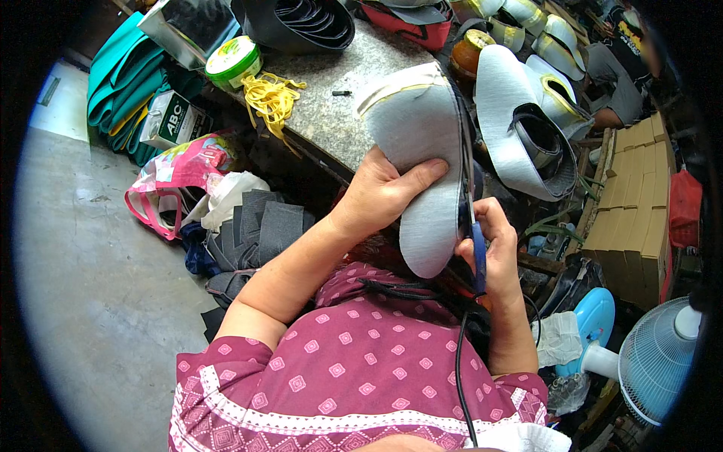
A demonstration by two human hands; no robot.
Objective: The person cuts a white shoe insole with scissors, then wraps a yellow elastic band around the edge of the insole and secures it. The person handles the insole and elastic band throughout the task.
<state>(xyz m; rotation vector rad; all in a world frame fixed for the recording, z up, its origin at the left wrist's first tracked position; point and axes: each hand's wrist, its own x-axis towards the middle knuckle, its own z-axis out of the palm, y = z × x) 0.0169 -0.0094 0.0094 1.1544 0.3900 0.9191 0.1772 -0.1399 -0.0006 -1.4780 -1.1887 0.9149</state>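
a green-rimmed tub (232, 62) sits at the left edge of the bench (324, 120), beside tangled yellow strips (271, 100). folded teal sheets (120, 71) are located at upper left. brown cardboard (629, 207) is stacked at right, near a white-grilled fan (657, 361).

On the speckled grey stone table (327, 120) lie nested curved black pieces (301, 30) at the back and tangled yellow strips (269, 99) over the left edge; left of it, folded green sheets (124, 75); right, stacked brown boxes (631, 218); before it, a curved grey fabric piece (422, 135) and blue-handled scissors (479, 260).
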